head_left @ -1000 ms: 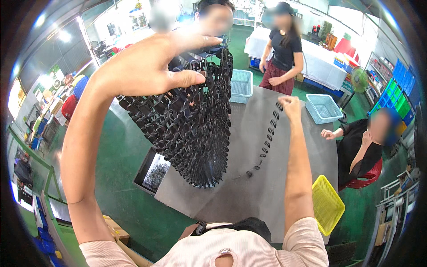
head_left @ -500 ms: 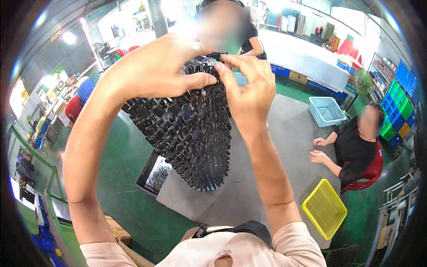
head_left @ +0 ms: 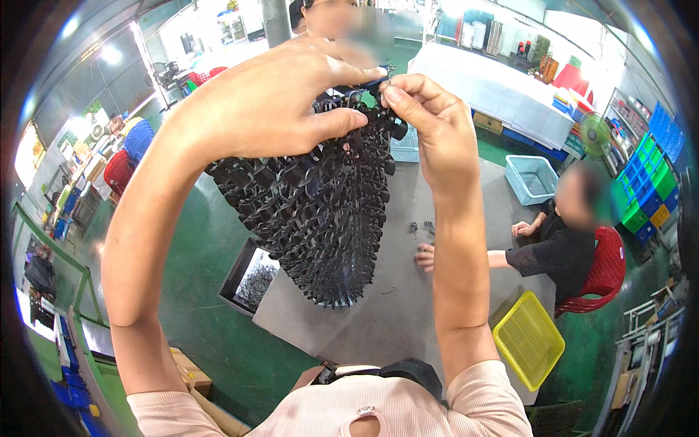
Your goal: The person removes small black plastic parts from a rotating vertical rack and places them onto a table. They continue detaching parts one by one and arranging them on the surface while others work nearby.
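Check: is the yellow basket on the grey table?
No, the yellow basket lies on the green floor beside the grey table, near the red chair.

A grey table (head_left: 408, 320) is seen standing on the green floor (head_left: 196, 320). A pale blue basket (head_left: 533, 178) rests at its far right corner and a yellow basket (head_left: 528, 339) at its near right edge. Small dark clips (head_left: 421, 229) lie near the middle. A black tray (head_left: 251, 279) sits at the left edge.
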Motion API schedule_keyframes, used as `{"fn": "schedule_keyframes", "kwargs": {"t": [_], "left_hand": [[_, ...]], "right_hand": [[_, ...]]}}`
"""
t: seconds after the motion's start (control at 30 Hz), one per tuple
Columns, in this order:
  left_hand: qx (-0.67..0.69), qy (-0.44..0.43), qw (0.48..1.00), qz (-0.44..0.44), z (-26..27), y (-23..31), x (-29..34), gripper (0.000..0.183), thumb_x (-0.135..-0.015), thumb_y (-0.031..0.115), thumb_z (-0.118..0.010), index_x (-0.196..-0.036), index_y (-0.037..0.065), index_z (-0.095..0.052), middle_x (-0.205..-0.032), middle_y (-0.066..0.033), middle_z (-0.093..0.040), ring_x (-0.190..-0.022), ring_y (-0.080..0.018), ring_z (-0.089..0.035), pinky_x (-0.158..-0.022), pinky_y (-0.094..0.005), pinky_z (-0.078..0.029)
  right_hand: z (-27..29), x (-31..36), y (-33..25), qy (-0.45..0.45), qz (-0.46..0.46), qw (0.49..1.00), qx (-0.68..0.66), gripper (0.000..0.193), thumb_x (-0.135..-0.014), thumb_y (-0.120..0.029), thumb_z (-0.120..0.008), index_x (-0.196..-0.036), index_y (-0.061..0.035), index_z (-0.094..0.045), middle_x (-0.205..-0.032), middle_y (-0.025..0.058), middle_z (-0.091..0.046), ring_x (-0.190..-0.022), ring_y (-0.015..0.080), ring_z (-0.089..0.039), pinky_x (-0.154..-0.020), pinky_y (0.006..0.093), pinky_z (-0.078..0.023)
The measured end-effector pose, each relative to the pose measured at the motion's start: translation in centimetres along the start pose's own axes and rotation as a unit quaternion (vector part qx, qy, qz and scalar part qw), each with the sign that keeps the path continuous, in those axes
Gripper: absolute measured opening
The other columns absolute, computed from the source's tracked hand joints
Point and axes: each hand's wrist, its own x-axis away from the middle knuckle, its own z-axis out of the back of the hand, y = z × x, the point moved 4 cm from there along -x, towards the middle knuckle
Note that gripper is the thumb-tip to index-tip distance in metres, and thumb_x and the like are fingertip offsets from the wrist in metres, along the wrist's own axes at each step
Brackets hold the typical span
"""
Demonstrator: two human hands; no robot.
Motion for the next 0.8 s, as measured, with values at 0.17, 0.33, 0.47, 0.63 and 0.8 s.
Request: {"fn": "schedule_keyframes", "kwargs": {"t": [0.17,0.33,0.47,0.63,0.8], "left_hand": [[0.008,-0.009,1.000,-0.004,-0.1,0.6,-0.5,0.049,-0.087,0.022,-0.066,-0.131,0.003,-0.057,-0.134,-0.0190,-0.055,-0.124,-0.0365,-0.052,-0.106,-0.0433,-0.040],[0.023,0.002,1.000,-0.003,-0.1,0.4,-0.8,0.048,-0.086,0.018,-0.067,-0.130,0.003,-0.057,-0.135,-0.0190,-0.055,-0.124,-0.0365,-0.052,-0.106,-0.0432,-0.041],[0.003,0.013,1.000,-0.025,0.0,-0.2,-0.4,0.048,-0.085,0.017,-0.067,-0.130,0.002,-0.057,-0.134,-0.0195,-0.056,-0.123,-0.0365,-0.053,-0.106,-0.0436,-0.041],[0.036,-0.011,0.999,-0.009,0.5,-1.0,0.1,0.053,-0.086,0.019,-0.066,-0.134,0.002,-0.052,-0.135,-0.0205,-0.055,-0.125,-0.0368,-0.052,-0.108,-0.0448,-0.038],[0.045,-0.029,0.998,0.022,0.8,-0.8,0.1,0.059,-0.085,0.022,-0.066,-0.138,0.003,-0.047,-0.136,-0.0205,-0.053,-0.126,-0.0367,-0.051,-0.109,-0.0438,-0.038]], "right_hand": [[0.9,0.1,-0.1,-0.014,-0.032,0.999,-0.040,0.014,-0.089,-0.013,-0.068,-0.096,-0.0001,-0.068,-0.087,0.0022,-0.067,-0.081,0.0076,-0.060,-0.077,0.0212,-0.044],[2.4,0.6,-0.2,0.002,-0.043,0.998,-0.034,0.017,-0.087,-0.016,-0.071,-0.096,-0.0014,-0.069,-0.087,0.0025,-0.068,-0.083,0.0086,-0.060,-0.079,0.0225,-0.044],[6.2,1.5,0.8,0.064,-0.044,0.996,0.038,0.016,-0.085,-0.017,-0.072,-0.095,-0.0036,-0.071,-0.088,0.0020,-0.069,-0.084,0.0091,-0.060,-0.080,0.0238,-0.043],[14.8,1.0,2.4,0.139,-0.101,0.956,0.238,0.012,-0.086,-0.012,-0.072,-0.095,-0.0034,-0.072,-0.092,0.0020,-0.069,-0.087,0.0099,-0.061,-0.083,0.0256,-0.046],[15.3,1.3,2.8,0.119,-0.053,0.749,0.650,0.025,-0.081,-0.019,-0.075,-0.101,-0.0044,-0.073,-0.091,0.0080,-0.071,-0.082,0.0141,-0.063,-0.076,0.0272,-0.049]]}}
